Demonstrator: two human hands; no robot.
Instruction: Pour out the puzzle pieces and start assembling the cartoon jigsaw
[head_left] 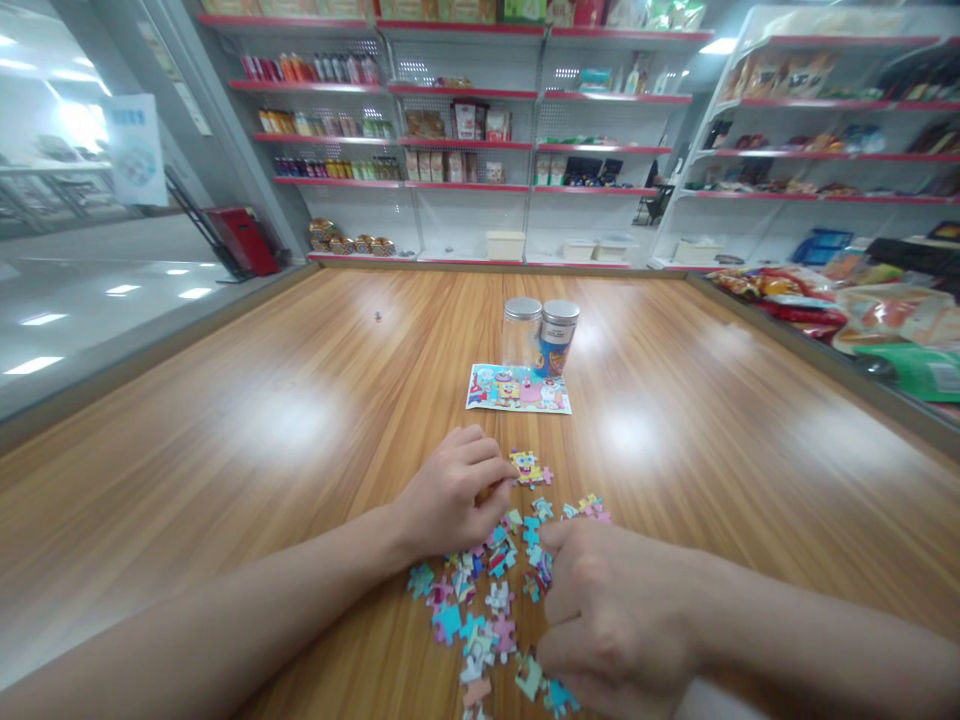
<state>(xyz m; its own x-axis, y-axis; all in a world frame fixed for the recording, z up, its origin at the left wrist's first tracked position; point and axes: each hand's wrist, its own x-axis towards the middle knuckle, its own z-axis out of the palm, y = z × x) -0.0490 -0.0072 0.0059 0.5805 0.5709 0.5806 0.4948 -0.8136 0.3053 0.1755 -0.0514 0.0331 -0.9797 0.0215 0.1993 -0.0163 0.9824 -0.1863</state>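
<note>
My left hand (463, 488) is closed, with its index fingertip at the left edge of a small joined section of jigsaw puzzle (527, 466) showing a yellow cartoon face. My right hand (604, 595) has curled fingers, its index fingertip down among loose puzzle pieces (501, 598); its palm side is hidden, and I cannot see whether a piece is in it. The loose pieces, blue, pink and pale, spread between and below both hands. A few pink and yellow pieces (594, 506) lie just beyond my right hand. Farther up lies a colourful picture card (517, 390) with cartoon figures.
Two jars with silver lids stand behind the card, a clear one (520, 335) and one with a blue label (557, 340). A tiny object (378, 316) lies far left on the wooden table (225, 420). Packaged goods (892, 310) line the right edge; stocked shelves (465, 145) stand beyond.
</note>
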